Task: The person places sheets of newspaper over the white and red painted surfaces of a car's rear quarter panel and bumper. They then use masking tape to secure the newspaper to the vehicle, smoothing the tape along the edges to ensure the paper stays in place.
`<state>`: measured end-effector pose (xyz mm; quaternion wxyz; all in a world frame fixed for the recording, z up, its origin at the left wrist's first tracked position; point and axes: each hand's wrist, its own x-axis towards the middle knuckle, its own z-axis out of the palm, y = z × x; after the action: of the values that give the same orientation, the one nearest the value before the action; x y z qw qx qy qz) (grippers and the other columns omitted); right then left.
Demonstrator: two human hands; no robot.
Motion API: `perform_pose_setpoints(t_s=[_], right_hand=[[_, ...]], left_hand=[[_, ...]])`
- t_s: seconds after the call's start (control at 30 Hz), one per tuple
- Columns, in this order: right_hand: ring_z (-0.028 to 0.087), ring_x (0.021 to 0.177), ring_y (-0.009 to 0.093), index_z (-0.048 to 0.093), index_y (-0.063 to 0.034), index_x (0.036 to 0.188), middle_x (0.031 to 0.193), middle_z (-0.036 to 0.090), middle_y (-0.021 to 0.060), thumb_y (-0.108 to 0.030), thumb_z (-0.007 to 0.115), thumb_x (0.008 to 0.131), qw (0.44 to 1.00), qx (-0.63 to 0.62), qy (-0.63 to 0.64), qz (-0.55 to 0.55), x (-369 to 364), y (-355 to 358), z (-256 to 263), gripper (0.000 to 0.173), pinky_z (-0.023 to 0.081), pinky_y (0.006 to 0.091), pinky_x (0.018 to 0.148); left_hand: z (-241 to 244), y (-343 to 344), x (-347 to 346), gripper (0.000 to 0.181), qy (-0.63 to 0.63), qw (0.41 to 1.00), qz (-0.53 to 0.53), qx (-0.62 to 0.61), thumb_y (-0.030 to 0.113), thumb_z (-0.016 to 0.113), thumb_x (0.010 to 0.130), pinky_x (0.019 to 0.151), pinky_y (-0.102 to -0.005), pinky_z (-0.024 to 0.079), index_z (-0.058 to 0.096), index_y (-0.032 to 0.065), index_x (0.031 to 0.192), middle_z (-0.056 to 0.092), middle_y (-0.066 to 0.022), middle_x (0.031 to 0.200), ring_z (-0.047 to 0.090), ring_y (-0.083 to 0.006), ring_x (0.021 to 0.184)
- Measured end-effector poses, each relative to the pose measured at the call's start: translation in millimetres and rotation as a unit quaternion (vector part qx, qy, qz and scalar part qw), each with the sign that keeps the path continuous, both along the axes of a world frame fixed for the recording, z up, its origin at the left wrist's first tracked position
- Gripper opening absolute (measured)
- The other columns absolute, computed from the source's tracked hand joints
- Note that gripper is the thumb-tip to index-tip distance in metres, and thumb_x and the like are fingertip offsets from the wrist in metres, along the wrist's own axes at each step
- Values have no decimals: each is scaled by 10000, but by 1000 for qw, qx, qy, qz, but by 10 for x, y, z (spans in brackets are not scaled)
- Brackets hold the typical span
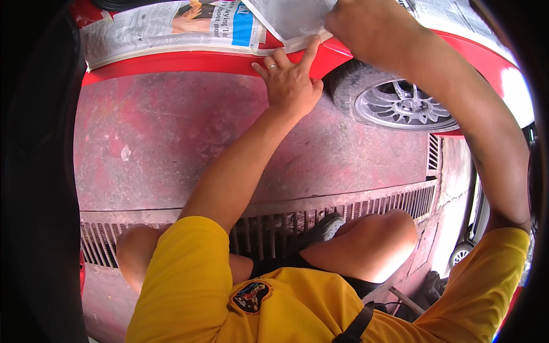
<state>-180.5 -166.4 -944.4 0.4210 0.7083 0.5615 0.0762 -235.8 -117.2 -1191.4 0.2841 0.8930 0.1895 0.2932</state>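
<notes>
My left hand has its fingers spread, with a ring on one of them. Its fingertips touch the lower red car body panel and the masking tape along the edge of a newspaper sheet. My right hand is curled at the right end of that sheet, above the wheel arch. Its fingertips are turned away, so whatever they may hold is hidden. Left of this sheet, a second newspaper sheet covers the panel, taped along its lower edge. A patch of red paint shows between the two sheets.
Below the panel stands a tire with a spoked alloy wheel. The concrete floor is stained red. A metal drain grate runs across it under my bent legs. More newspaper covers the car at upper right. Another vehicle's wheel shows at right.
</notes>
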Motion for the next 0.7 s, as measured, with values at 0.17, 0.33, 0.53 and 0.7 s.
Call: perform_pose_setpoints(t_s=[0.17, 0.33, 0.53, 0.7], right_hand=[[759, 867, 200, 751, -83, 1001, 887, 683, 77, -124, 707, 883, 996, 58, -14, 71, -645, -308, -222, 133, 582, 339, 645], [660, 661, 169, 720, -27, 1067, 823, 582, 36, -170, 721, 785, 952, 181, 186, 162, -1490, -550, -373, 316, 529, 324, 550], [706, 613, 274, 779, -43, 1049, 813, 679, 99, -151, 722, 840, 909, 240, 338, -49, -1540, -1096, -840, 243, 569, 406, 538], [695, 670, 368, 802, -102, 1079, 831, 698, 119, -158, 744, 966, 820, 412, 355, -178, -1208, -1353, -887, 138, 563, 464, 615]], left_hand=[[27, 25, -63, 983, 23, 1000, -9, 1, 326, 841, 843, 1139, -889, 197, 332, 441, 1675, 443, -294, 1389, 419, -590, 1364], [-62, 67, -55, 959, -42, 999, -2, -11, 295, 805, 816, 1138, -871, 230, 383, 419, 1667, 461, -268, 1371, 461, -550, 1290], [-183, 149, 58, 697, -188, 976, 91, -67, 218, 781, 861, 1095, -627, 399, 585, 171, 1528, 626, -128, 1287, 571, -372, 1225], [-214, 209, 40, 634, -238, 971, -23, -24, 205, 752, 908, 1095, -522, 437, 573, 42, 1493, 619, -166, 1346, 579, -384, 1242]])
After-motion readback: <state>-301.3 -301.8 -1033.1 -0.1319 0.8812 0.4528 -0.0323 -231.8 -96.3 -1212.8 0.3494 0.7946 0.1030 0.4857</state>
